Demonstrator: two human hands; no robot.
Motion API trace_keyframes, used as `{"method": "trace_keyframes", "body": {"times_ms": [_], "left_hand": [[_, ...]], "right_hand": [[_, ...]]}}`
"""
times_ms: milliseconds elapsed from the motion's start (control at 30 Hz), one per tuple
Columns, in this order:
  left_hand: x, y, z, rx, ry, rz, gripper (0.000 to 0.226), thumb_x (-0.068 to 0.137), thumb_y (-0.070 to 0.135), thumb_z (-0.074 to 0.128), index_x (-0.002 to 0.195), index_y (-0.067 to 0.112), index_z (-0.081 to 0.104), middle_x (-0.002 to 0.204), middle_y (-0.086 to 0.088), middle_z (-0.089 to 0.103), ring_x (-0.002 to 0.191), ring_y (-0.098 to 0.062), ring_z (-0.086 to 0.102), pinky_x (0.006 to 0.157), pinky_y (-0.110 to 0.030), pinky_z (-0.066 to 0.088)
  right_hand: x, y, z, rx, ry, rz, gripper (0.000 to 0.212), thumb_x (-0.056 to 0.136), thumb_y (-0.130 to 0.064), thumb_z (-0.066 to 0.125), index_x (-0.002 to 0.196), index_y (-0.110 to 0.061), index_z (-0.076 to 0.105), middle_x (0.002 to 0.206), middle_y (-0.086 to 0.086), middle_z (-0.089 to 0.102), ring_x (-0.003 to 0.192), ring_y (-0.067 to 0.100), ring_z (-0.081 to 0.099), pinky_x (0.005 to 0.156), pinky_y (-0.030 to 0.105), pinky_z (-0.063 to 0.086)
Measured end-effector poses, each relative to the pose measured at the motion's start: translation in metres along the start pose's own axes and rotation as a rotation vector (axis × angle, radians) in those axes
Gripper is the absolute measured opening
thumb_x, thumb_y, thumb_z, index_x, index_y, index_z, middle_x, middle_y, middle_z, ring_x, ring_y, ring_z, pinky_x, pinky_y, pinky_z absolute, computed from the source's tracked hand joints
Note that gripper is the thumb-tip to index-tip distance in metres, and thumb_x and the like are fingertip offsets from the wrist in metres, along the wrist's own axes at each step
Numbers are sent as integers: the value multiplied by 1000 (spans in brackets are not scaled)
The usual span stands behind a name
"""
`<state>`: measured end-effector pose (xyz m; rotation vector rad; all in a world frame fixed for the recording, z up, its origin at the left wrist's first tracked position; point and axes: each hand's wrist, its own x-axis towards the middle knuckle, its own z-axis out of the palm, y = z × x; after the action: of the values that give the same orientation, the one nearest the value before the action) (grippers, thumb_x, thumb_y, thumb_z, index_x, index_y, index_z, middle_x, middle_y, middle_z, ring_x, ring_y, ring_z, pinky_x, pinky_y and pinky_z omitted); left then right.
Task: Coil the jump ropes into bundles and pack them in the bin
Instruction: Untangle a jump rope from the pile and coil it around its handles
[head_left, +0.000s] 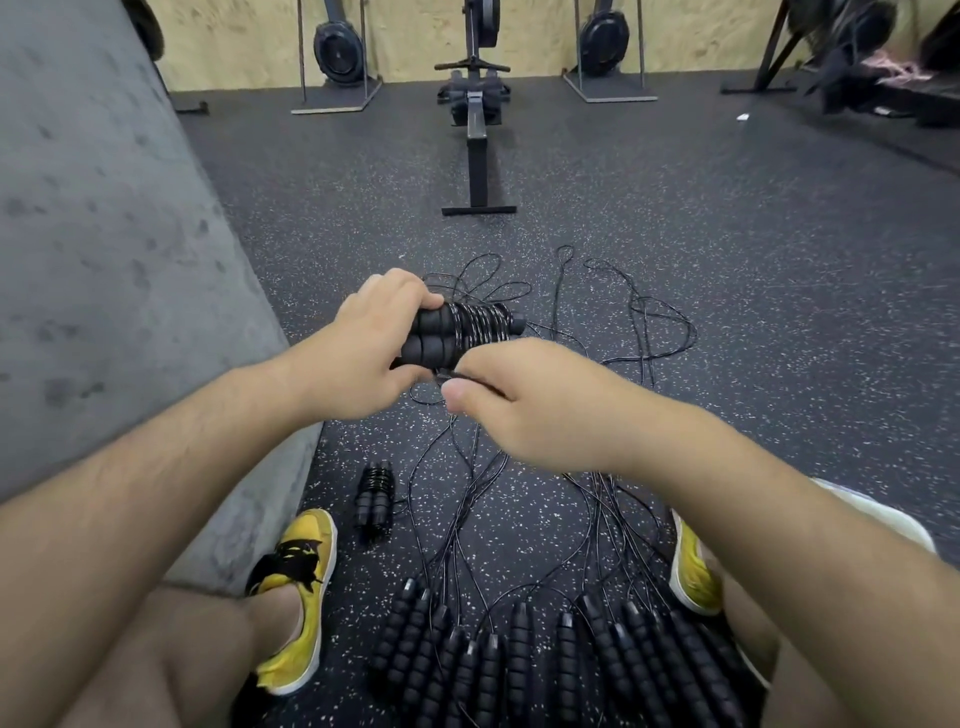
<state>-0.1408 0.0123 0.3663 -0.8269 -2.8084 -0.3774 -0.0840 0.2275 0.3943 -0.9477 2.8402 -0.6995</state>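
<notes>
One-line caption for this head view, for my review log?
Left hand grips paired handles while right hand winds cord onto the bundle; one finished bundle lies on the floor.

Left hand (371, 345) is gripping a pair of foam handles (434, 338) with cord wrapped around them, right hand (524, 402) pinching the loose cord end. One finished bundle (375, 498) is lying at 7 o'clock on the floor (727, 291), uncoiled ropes (545, 660) at 6.

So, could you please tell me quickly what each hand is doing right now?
Left hand: closed on the handles of the half-wound jump rope.
Right hand: pinching that rope's cord.
</notes>
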Motion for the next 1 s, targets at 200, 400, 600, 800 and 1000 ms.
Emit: {"method": "trace_keyframes", "body": {"times_ms": [200, 400, 600, 800, 1000], "left_hand": [[-6, 23, 8, -111, -89, 123, 59, 76, 36, 73, 125, 18, 45, 127, -2, 44, 118, -24, 43, 101, -56, 40], [-19, 56, 3, -592, -164, 102, 57, 84, 10, 78, 127, 16, 40, 127, 2, 51, 125, -23, 56, 105, -46, 49], [-12, 58, -4, -561, 157, 30, 79, 81, 35, 77, 146, 16, 37, 134, -4, 46, 132, -12, 47, 115, -34, 38], [1, 36, 5, -317, 220, -148, 84, 86, 50, 59, 155, 11, 31, 133, -6, 37, 130, -13, 33, 117, -35, 29], [5, 38, 9, -302, 281, -214, 68, 97, 39, 61, 152, 12, 32, 144, -4, 41, 130, -14, 33, 110, -29, 25]], "right_hand": [[6, 29, -28, -381, 258, -169, 39, 101, -47, 31, 102, -24, 63, 89, -7, 65, 83, 23, 62, 69, 37, 49], [26, 86, -37, -264, 318, -80, 36, 100, -51, 43, 99, -22, 64, 87, -15, 54, 85, 13, 54, 71, 33, 42], [19, 58, 5, 286, 77, 92, 9, 71, -10, 76, 73, -9, 67, 66, 2, 62, 56, 9, 62, 58, 28, 57], [38, 19, 40, 242, 160, 109, 33, 103, -14, 33, 96, -1, 62, 74, 11, 63, 74, 36, 66, 70, 49, 57], [30, 19, 35, 283, 245, 142, 22, 103, -24, 36, 88, -16, 51, 78, 1, 62, 73, 30, 63, 70, 47, 56]]}}
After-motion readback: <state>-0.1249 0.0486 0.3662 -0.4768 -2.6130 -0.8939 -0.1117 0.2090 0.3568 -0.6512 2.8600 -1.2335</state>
